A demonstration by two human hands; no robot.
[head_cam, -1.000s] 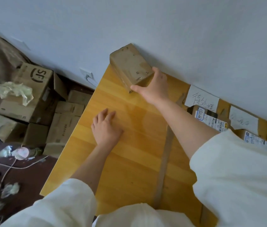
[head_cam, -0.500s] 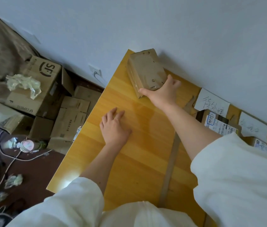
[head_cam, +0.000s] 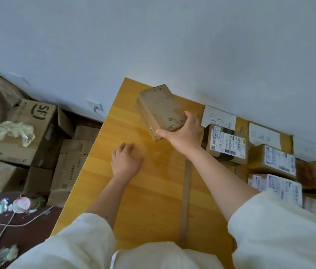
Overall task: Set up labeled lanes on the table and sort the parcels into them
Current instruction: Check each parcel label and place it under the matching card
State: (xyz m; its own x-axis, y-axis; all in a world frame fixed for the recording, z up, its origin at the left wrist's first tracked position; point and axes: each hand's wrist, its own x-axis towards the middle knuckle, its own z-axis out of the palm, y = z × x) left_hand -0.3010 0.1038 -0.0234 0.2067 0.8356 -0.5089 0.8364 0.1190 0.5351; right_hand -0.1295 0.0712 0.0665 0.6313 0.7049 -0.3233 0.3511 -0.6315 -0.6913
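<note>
A plain brown taped parcel (head_cam: 161,107) sits at the far left end of the wooden table (head_cam: 147,191), close to the wall. My right hand (head_cam: 182,135) grips its near end, thumb along the side. My left hand (head_cam: 126,162) rests flat on the tabletop just in front of it, holding nothing. A strip of brown tape (head_cam: 185,199) runs down the table as a lane line. Handwritten paper labels (head_cam: 219,118) stand along the wall, with labelled parcels (head_cam: 228,145) in the lanes to the right.
Several more parcels (head_cam: 277,164) fill the right lanes. Cardboard boxes, one marked SF (head_cam: 37,121), are stacked on the floor left of the table. Cables and scraps (head_cam: 17,206) lie on the dark floor. The wall runs right behind the table.
The view has swung to the right, bringing more labelled parcels into sight. My right hand keeps its grip on the brown parcel, and my left hand stays flat on the table.
</note>
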